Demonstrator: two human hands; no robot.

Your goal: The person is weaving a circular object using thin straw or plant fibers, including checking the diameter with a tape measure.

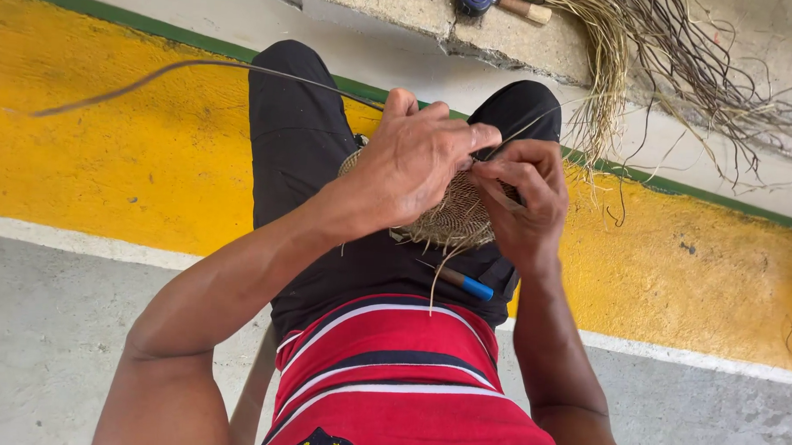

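Both my hands pinch the small round woven straw basket (453, 217): left hand (415, 166), right hand (524, 201); weaving partly done, loose strands remain.

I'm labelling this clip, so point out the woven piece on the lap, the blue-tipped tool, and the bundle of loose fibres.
woven piece (453, 217), head view, on its lower weave below the hands.
blue-tipped tool (475, 288), head view, on its blue end.
bundle of loose fibres (608, 59), head view, on the pale strands.
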